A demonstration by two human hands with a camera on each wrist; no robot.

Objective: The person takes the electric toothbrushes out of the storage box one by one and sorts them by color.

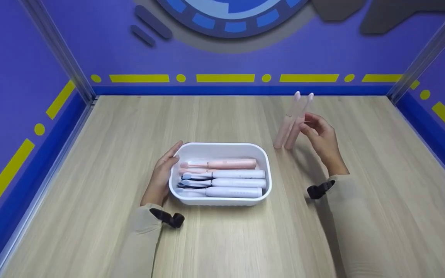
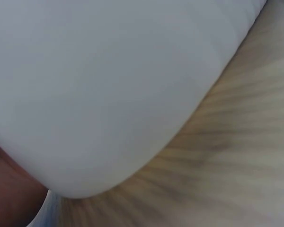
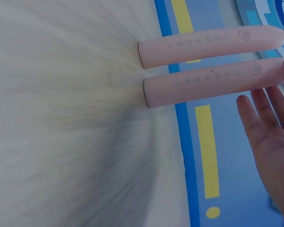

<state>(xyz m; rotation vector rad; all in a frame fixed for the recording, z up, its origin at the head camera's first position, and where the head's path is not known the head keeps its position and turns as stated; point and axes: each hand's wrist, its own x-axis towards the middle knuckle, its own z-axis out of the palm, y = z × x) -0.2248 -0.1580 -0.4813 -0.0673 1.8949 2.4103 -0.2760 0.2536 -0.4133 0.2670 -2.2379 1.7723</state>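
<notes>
My left hand [image 1: 157,183] grips the left end of a white plastic bin [image 1: 218,201], thumb over the rim. Inside lie several electric toothbrushes: pink ones [image 1: 234,163] toward the back, white ones [image 1: 236,192] in front, with dark parts partly hidden beneath. Right of the bin, two pink electric toothbrushes stand upright side by side, heads up. My right hand [image 1: 325,144] pinches the right-hand toothbrush [image 3: 203,84] near the top of its handle. The left-hand toothbrush [image 3: 203,46] is free of my fingers. The left wrist view is mostly filled by the bin's wall [image 2: 109,94].
The wood-grain table [image 1: 222,243] runs back to a blue-purple wall [image 1: 222,61] with yellow marks. Side panels with metal posts [image 1: 62,50] bound it left and right.
</notes>
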